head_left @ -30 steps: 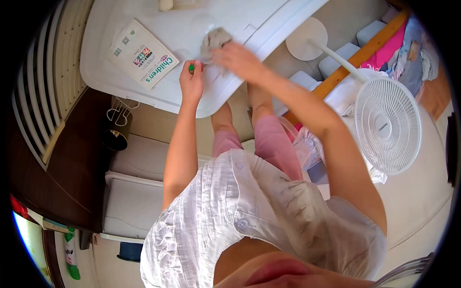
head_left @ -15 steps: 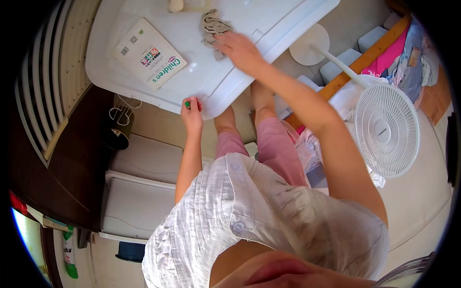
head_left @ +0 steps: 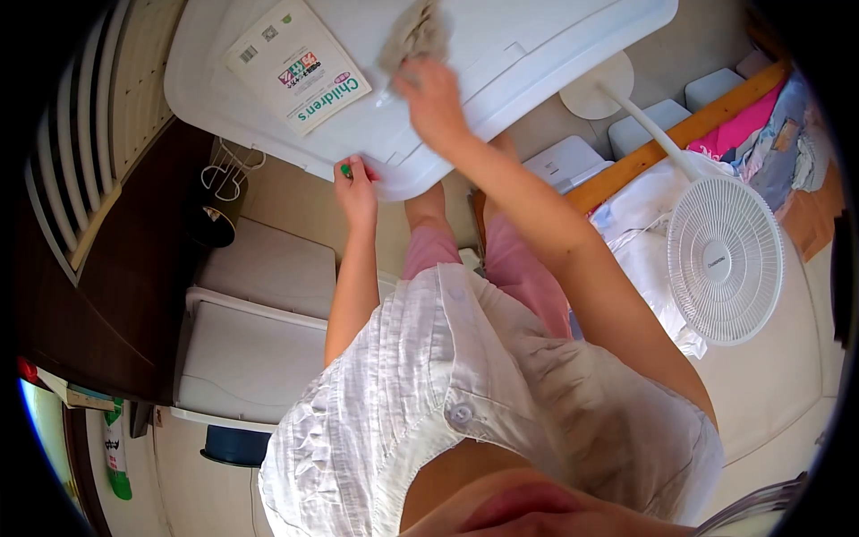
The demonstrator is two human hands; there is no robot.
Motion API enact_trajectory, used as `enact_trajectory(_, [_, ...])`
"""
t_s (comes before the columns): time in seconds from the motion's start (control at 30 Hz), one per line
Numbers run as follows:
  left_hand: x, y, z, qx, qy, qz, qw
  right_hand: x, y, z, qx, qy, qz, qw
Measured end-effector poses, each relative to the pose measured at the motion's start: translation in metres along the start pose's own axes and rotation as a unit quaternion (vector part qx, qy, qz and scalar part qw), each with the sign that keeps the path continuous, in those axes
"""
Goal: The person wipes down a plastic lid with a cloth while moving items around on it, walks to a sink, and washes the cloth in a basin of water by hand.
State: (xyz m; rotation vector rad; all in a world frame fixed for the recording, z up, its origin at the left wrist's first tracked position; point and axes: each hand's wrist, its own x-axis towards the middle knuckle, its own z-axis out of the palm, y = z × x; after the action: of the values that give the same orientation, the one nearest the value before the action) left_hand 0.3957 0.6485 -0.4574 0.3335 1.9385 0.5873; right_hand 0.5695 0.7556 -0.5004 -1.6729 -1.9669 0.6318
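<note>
A crumpled grey-beige cloth (head_left: 416, 38) is on the white plastic surface (head_left: 483, 76), smeared by motion. My right hand (head_left: 436, 106) is at its near end, fingers closed on the cloth. My left hand (head_left: 358, 183) is in a fist at the near edge of the white surface. From it pokes the green end of a small object (head_left: 346, 170); the rest is hidden in the fingers. A white book (head_left: 300, 67) with "Children's" in green lettering lies flat to the left of the cloth.
To the right stands a white fan (head_left: 725, 259), its round base (head_left: 599, 85) on the floor. Behind it are piled clothes (head_left: 761, 134) along a wooden rail (head_left: 689, 130). At left are a dark cabinet (head_left: 116, 259), a dark bin (head_left: 215, 219) and grey-lidded boxes (head_left: 246, 358).
My right hand has moved nearer and left across the surface, and the cloth is now blurred. The surface and book sit higher in view. My left hand keeps its grip at the edge.
</note>
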Motion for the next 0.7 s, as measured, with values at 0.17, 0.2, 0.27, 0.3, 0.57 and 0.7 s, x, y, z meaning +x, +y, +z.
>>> enact_trajectory(0.17, [0.004,0.027,0.001,-0.016,-0.012,-0.031,0.999,0.007,0.029,-0.044,-0.061,-0.141,-0.261,0.953])
enact_trajectory(0.2, [0.01,0.031,0.0,-0.052,0.013,-0.03,0.998,0.028,0.054,-0.062,-0.001,-0.183,-0.209,0.961])
enact_trajectory(0.27, [0.018,0.04,-0.005,-0.087,0.044,-0.037,0.995,0.065,0.102,-0.1,0.03,-0.081,-0.054,0.995])
enact_trajectory(0.3, [0.025,0.048,-0.007,-0.127,0.068,-0.06,0.988,0.079,0.124,-0.117,-0.057,-0.001,-0.027,0.998])
enact_trajectory(0.57, [0.07,0.061,-0.025,-0.404,0.01,-0.119,0.907,0.004,0.058,-0.05,-0.025,0.039,-0.045,0.998])
enact_trajectory(0.7, [0.081,0.069,-0.046,-0.409,-0.028,-0.058,0.91,-0.079,-0.039,0.007,0.098,-0.123,-0.092,0.983])
